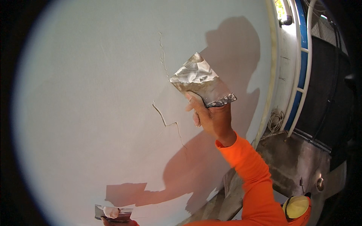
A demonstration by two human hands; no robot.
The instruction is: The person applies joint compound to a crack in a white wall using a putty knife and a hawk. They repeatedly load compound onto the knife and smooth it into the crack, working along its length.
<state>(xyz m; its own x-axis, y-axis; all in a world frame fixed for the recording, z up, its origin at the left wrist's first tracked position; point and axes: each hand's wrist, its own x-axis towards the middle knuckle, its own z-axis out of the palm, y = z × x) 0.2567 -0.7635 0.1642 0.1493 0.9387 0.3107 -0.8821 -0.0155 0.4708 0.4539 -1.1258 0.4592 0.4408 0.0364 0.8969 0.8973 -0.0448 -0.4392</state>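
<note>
My right hand (215,119) is wrapped around a wide putty knife (207,88), its metal blade smeared with white filler. The blade is in front of the pale wall (94,94), one corner beside the lower end of a thin upper crack (162,56). I cannot tell whether it touches the wall. Below and left of this hand runs a stepped crack (165,123). Low at the left, my left hand (117,223) is partly cut off by the lower edge. It holds a second flat metal scraper (125,214), with a lump of whitish filler (111,212) on it.
White pipes (307,67) and a blue strip (301,81) run up the right side, past the wall's edge. A coiled cable (275,121) hangs near the grey floor (298,158). At lower right shows a person's yellow hard hat (297,206). A dark panel (320,86) stands further right.
</note>
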